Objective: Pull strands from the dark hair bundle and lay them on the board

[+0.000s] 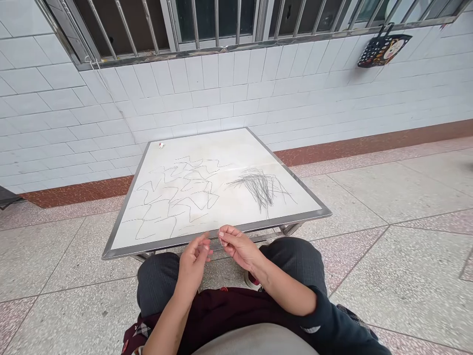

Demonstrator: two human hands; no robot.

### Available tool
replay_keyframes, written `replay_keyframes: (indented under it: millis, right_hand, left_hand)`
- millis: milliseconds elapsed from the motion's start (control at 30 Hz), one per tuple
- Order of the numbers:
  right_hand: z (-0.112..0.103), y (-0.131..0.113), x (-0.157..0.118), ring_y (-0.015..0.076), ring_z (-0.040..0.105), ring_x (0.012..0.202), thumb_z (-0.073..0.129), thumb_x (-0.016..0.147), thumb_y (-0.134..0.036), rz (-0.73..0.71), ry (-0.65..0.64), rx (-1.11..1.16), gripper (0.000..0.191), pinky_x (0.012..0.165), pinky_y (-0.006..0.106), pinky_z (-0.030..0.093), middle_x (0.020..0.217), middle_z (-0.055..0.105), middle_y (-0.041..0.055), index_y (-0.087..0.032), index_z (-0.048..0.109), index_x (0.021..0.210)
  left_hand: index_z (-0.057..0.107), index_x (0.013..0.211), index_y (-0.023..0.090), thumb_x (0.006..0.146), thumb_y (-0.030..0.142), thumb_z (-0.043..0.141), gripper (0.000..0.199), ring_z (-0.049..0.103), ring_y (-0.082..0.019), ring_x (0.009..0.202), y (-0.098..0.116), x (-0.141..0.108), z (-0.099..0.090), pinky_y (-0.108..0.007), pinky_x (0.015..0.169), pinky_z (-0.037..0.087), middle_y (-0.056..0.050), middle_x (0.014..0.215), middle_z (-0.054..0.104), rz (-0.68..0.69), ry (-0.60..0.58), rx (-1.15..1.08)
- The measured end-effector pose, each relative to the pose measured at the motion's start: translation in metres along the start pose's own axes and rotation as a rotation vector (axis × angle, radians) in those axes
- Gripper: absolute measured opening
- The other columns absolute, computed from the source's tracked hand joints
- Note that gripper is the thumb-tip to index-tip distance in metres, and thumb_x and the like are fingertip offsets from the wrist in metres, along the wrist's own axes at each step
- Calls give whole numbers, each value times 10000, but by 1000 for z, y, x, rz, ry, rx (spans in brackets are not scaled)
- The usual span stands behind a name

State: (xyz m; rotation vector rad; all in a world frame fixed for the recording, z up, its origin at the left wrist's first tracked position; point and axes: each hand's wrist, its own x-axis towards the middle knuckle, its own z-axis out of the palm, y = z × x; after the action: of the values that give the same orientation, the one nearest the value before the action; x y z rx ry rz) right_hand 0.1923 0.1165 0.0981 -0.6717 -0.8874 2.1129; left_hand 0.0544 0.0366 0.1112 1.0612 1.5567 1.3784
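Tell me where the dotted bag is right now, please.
In the head view, the dotted bag hangs at upper right, just below the window bars, against the tiled wall.

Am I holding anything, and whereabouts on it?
The right hand pinches a thin, pale strand between thumb and fingertips; which part is too small to tell. Nothing can be made out in the left hand.

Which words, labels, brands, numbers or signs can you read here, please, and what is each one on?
There is no readable text.
Hanging bag: a printed picture and pattern; any lettering is too small to read.
Small white item on the table: its markings are too small to read.
Dark strands: no label visible.
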Motion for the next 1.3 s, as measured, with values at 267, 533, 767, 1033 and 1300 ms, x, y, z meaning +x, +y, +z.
replay_keyframes:
  millis: [267, 533, 767, 1033, 1300]
  right_hand:
    - [-2, -4, -1, 42, 297, 505, 772, 639, -331, 16, -36, -87, 252, 436, 208, 127, 684, 525, -30, -174, 625, 772]
    - [-2, -5, -1, 33, 271, 481, 772, 636, -328, 33, -31, -72, 251, 430, 213, 108, 688, 531, -29, -172, 634, 776]
    - [-5, -5, -1, 24, 266, 457, 768, 647, -331, 16, -7, -75, 257, 417, 198, 122, 658, 524, -41, -168, 617, 775]
    - [-8, -6, -3, 26, 311, 474, 779, 646, -310, 18, 36, -81, 243, 417, 181, 172, 650, 512, -42, -164, 621, 760]
    - [-9, -6, -5, 29, 424, 549, 770, 680, -306, 76, -7, -66, 231, 493, 151, 334, 737, 581, -7, -163, 665, 827]
  left_hand:
    - [614, 1157, 205, 756, 354, 665, 431, 629, -180, 925, 25, -4, -20, -323, 867, 485, -75, 1046, 668, 129, 319, -140]
    - [616, 1167, 230, 767, 353, 655, 420, 641, -155, 855, 23, -9, -19, -311, 883, 481, -18, 897, 687, 147, 322, -80]
    - [571, 1217, 228, 814, 352, 604, 423, 633, -190, 980, 23, -10, -18, -346, 926, 456, -45, 989, 694, 154, 312, -128]
    - [445, 1337, 255, 837, 347, 581, 526, 630, -201, 1023, 22, -13, -22, -380, 996, 394, -45, 978, 715, 152, 232, -40]
    - [439, 1331, 230, 872, 411, 502, 497, 629, -214, 1021, 16, -9, -28, -367, 890, 479, -88, 1112, 666, 143, 243, 7]
